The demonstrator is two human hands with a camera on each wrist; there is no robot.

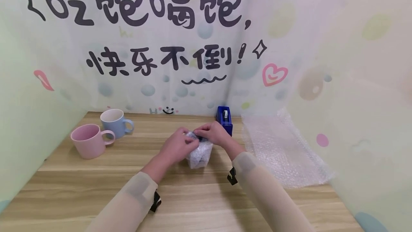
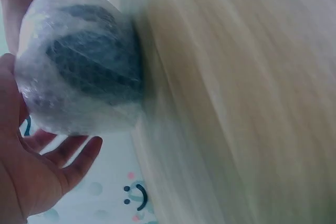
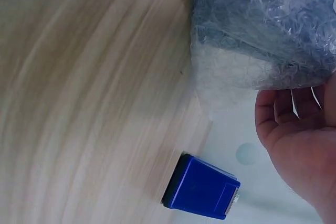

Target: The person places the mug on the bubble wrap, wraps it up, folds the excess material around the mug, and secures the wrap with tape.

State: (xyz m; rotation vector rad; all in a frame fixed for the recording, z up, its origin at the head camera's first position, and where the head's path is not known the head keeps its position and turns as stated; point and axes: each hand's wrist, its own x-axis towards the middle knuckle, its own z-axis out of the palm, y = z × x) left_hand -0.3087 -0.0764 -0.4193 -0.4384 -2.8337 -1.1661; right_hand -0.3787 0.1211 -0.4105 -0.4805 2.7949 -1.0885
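Observation:
A bundle in clear bubble wrap (image 1: 200,155) stands on the table between both hands, something dark showing through the layers. In the left wrist view the wrapped bundle (image 2: 84,66) shows a dark, rounded shape inside. My left hand (image 1: 176,146) pinches the wrap at the top left of the bundle, its lower fingers spread alongside. From the right, my right hand (image 1: 215,133) pinches the wrap's top edge with curled fingers. In the right wrist view a loose flap of wrap (image 3: 231,72) stands out past the dark part, beside the right hand (image 3: 299,135).
A blue tape dispenser (image 1: 224,117) stands just behind the right hand. To the right lies a flat bubble wrap sheet (image 1: 280,149). A pink mug (image 1: 88,142) and a light blue mug (image 1: 114,122) stand at the left, near the printed back wall (image 1: 193,96).

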